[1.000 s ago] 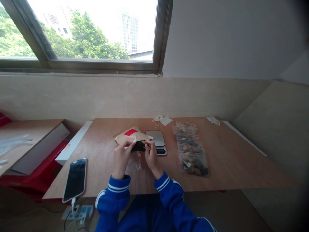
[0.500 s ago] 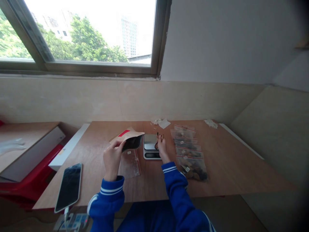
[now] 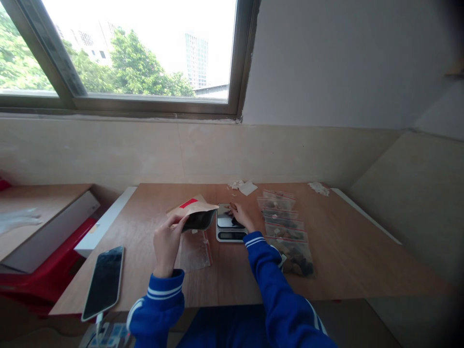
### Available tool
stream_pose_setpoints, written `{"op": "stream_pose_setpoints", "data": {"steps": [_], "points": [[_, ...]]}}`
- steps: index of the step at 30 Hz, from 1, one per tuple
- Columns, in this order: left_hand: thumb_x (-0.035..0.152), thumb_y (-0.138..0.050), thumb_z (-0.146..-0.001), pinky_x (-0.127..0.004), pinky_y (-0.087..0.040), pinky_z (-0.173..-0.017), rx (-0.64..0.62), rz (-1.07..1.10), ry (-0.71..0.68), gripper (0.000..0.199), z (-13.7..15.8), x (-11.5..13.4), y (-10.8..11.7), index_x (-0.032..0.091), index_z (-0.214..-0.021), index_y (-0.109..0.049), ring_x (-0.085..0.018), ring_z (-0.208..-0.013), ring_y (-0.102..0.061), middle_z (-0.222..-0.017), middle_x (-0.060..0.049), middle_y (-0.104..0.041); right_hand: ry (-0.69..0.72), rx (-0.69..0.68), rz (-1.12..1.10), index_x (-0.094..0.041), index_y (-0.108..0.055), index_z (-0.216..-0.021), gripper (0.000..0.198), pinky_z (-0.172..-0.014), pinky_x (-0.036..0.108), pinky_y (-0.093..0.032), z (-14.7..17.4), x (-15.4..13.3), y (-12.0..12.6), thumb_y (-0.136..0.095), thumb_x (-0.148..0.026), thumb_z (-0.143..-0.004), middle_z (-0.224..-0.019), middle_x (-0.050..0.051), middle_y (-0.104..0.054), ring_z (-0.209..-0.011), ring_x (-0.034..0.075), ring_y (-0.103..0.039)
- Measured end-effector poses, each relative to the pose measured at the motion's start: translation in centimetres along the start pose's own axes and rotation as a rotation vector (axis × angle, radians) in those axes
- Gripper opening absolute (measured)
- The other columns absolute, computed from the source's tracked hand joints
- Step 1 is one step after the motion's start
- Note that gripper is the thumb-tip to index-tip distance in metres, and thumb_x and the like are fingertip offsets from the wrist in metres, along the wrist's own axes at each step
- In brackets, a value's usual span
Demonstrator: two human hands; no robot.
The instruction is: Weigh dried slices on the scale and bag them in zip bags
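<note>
My left hand (image 3: 168, 244) pinches the near edge of a kraft-paper pouch (image 3: 195, 204). The pouch has a red label and a dark inside, and its mouth gapes toward the scale. My right hand (image 3: 242, 216) is over the steel plate of a small white kitchen scale (image 3: 232, 237), fingers bent together and pointing down. Small brown bits show at its fingertips, too small to name. The scale's dark display faces me. Below the pouch lies a clear zip bag (image 3: 195, 251), flat on the table.
Several red-edged zip bags (image 3: 290, 234) with brown and dark dried pieces overlap in a row right of the scale. White paper scraps (image 3: 248, 187) lie behind it, crumpled tissue (image 3: 319, 188) at the back right. A phone (image 3: 103, 280) on a cable rests at the table's left edge.
My right hand has gone down and slightly left, bringing brown pieces from above the scale's right side onto its plate. My left hand holds the pouch nearly still. The view has shifted slightly.
</note>
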State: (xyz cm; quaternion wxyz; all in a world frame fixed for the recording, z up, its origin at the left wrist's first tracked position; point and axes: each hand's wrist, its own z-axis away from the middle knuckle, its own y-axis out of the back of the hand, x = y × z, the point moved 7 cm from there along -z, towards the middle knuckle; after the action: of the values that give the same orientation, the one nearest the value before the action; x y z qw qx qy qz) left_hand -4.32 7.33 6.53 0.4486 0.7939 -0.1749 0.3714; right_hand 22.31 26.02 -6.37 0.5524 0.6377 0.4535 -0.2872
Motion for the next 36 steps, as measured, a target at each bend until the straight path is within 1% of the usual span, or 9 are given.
{"op": "stream_pose_setpoints", "data": {"steps": [4,8,13,16,19,23,27,32,36], "points": [[0.050,-0.058,-0.085,-0.024,-0.039,-0.062,-0.004,-0.027,-0.009,0.029,0.2,-0.1,-0.1,0.025,-0.079,-0.072,-0.019,-0.074,-0.068,-0.079,0.001,-0.075,0.028,-0.029,0.008,-0.017,-0.065,-0.086,0.015,-0.079,0.033,-0.052,-0.3,0.4,0.8,-0.058,-0.030,-0.087,-0.090,0.010,-0.072,-0.086,0.022,-0.067],[0.050,-0.058,-0.085,-0.023,-0.039,-0.062,-0.005,-0.035,-0.007,0.028,0.2,-0.1,-0.2,0.026,-0.080,-0.072,-0.019,-0.075,-0.068,-0.080,0.001,-0.076,0.027,-0.037,0.037,-0.018,-0.065,-0.083,0.024,-0.074,0.034,-0.052,-0.3,0.9,1.8,-0.051,-0.036,-0.090,-0.082,0.009,-0.070,-0.078,0.021,-0.065],[0.050,-0.058,-0.085,-0.023,-0.039,-0.063,-0.009,-0.037,-0.001,0.028,0.3,-0.4,-0.4,0.026,-0.080,-0.072,-0.018,-0.075,-0.068,-0.080,0.001,-0.075,0.015,0.049,0.221,-0.017,-0.066,-0.098,0.023,-0.088,0.036,-0.048,-0.5,0.5,2.7,-0.047,-0.029,-0.092,-0.096,0.009,-0.061,-0.091,0.021,-0.061],[0.050,-0.059,-0.085,-0.023,-0.040,-0.063,-0.006,-0.036,0.000,0.028,0.3,-0.5,-0.5,0.026,-0.080,-0.072,-0.018,-0.075,-0.068,-0.080,0.002,-0.075,0.075,-0.029,0.359,-0.017,-0.066,-0.105,0.026,-0.090,0.033,-0.046,-0.3,-1.0,1.6,-0.047,-0.030,-0.094,-0.100,0.009,-0.057,-0.096,0.020,-0.059],[0.050,-0.059,-0.085,-0.023,-0.040,-0.062,-0.013,-0.020,-0.005,0.028,0.4,-0.3,-0.4,0.026,-0.080,-0.072,-0.018,-0.075,-0.068,-0.079,0.002,-0.075,0.131,-0.149,0.465,-0.017,-0.069,-0.101,0.024,-0.090,0.031,-0.044,0.5,-2.7,0.0,-0.050,-0.032,-0.095,-0.101,0.010,-0.056,-0.096,0.020,-0.058],[0.051,-0.058,-0.085,-0.023,-0.041,-0.060,-0.017,-0.013,-0.004,0.029,0.4,-0.2,-0.1,0.026,-0.078,-0.072,-0.019,-0.075,-0.069,-0.078,0.002,-0.075,0.128,-0.201,0.534,-0.020,-0.070,-0.100,0.018,-0.086,0.029,-0.044,1.9,-3.7,-0.8,-0.057,-0.028,-0.091,-0.109,0.011,-0.056,-0.094,0.020,-0.059],[0.052,-0.058,-0.084,-0.023,-0.041,-0.059,-0.015,0.001,-0.013,0.030,0.4,-0.2,0.1,0.026,-0.078,-0.072,-0.019,-0.074,-0.069,-0.078,0.001,-0.075,0.087,-0.155,0.439,-0.018,-0.069,-0.096,0.016,-0.087,0.030,-0.044,1.9,-3.2,0.0,-0.059,-0.026,-0.087,-0.106,0.010,-0.057,-0.094,0.020,-0.059],[0.052,-0.058,-0.084,-0.023,-0.041,-0.061,-0.021,-0.026,0.001,0.030,0.4,-0.3,0.0,0.026,-0.079,-0.072,-0.019,-0.075,-0.069,-0.078,0.001,-0.075,-0.056,0.127,0.058,-0.016,-0.065,-0.097,0.026,-0.096,0.035,-0.043,0.6,-0.5,3.1,-0.052,-0.010,-0.075,-0.098,0.007,-0.060,-0.096,0.019,-0.057],[0.051,-0.058,-0.084,-0.023,-0.040,-0.061,-0.030,-0.029,0.000,0.029,0.3,-0.2,-0.3,0.026,-0.080,-0.072,-0.019,-0.075,-0.069,-0.079,0.001,-0.075,-0.192,0.209,-0.064,-0.014,-0.061,-0.098,0.033,-0.087,0.035,-0.049,0.9,1.7,3.6,-0.044,-0.009,-0.070,-0.095,0.008,-0.064,-0.088,0.019,-0.061]]}}
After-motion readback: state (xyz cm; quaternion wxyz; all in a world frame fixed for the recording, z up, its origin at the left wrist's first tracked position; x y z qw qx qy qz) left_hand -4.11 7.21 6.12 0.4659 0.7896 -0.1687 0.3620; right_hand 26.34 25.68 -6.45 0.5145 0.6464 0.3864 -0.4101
